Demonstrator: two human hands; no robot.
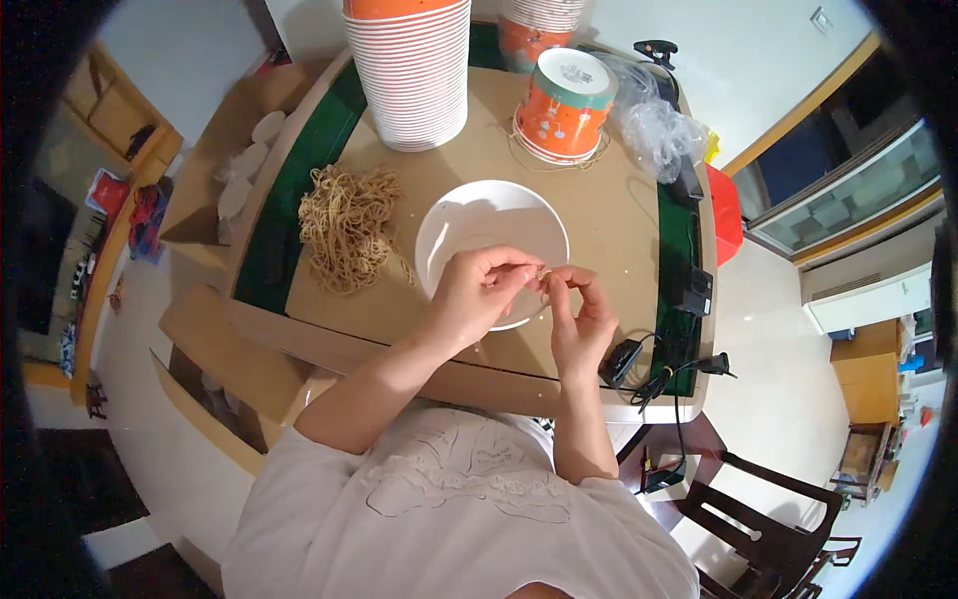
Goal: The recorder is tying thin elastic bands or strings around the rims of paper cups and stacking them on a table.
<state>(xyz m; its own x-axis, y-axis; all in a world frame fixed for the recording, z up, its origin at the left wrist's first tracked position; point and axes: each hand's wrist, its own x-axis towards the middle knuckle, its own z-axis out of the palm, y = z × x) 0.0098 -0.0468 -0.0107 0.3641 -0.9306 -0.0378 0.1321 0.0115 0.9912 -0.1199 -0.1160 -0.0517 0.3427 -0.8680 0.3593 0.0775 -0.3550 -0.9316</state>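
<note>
Over the near right rim of a white-lined paper bucket [454,232], both my hands meet in a pinch. My left hand [477,293] comes across the bucket's mouth, thumb and forefinger closed on a small bit of tan cord. The fingertips of my right hand [582,321] pinch at the same spot, just outside the rim. The fingers hide most of the cord there. Left of the bucket lies a loose tangle of tan cord [349,230]. Farther back, an orange and green paper bucket [564,108] stands upside down with cord looped around its rim.
A tall stack of paper buckets [414,80] stands at the back of the cardboard-covered table [619,230], with another wrapped stack [534,35] behind. Clear plastic bags [659,130] lie at the back right. Black cables and plugs [669,374] occupy the near right corner. Cardboard boxes [225,344] flank the left side.
</note>
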